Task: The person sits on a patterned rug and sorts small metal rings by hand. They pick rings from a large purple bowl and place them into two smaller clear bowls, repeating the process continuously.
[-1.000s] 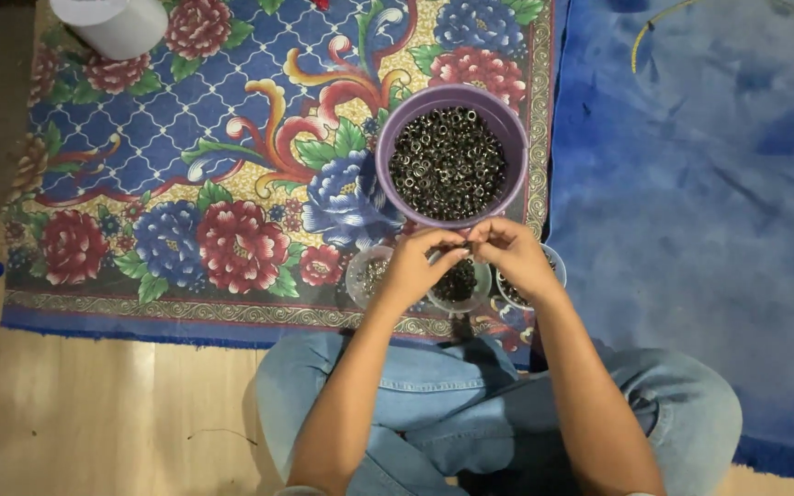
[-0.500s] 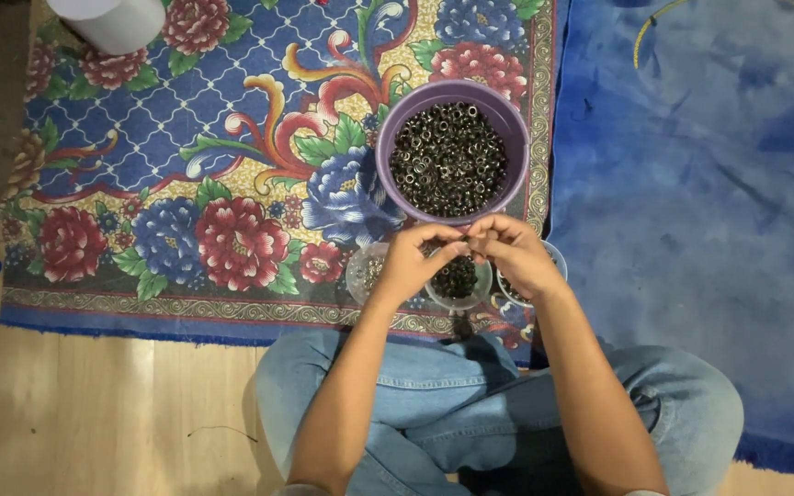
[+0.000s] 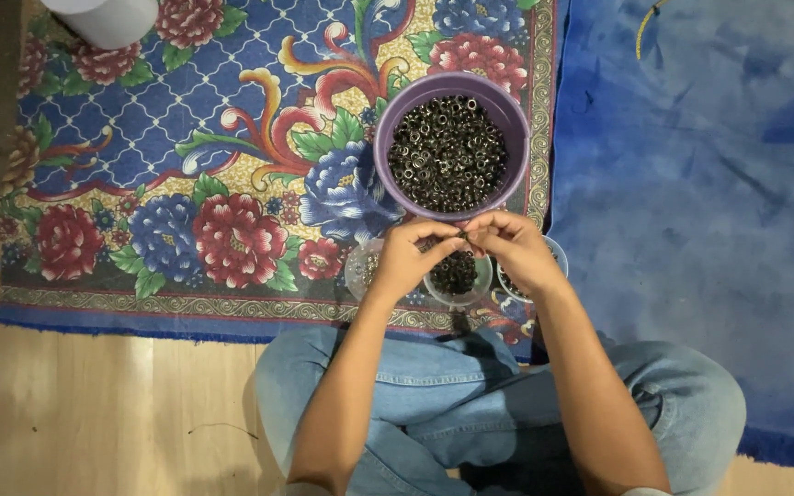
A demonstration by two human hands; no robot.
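My left hand point(image 3: 413, 257) and right hand point(image 3: 505, 250) stay pinched together on a tiny eyelet point(image 3: 462, 238) — unmoved, just below the purple bowl point(image 3: 388, 138).

I sit on a pale wooden floor point(image 3: 94, 404). Ahead of me lies a flowered rug point(image 3: 186, 165), blue with red and blue blooms and a gold border. Beside it on my right spreads a plain blue cloth point(image 3: 709, 202). A white cylinder point(image 3: 103, 18) stands at the rug's far corner. The light is warm and even.
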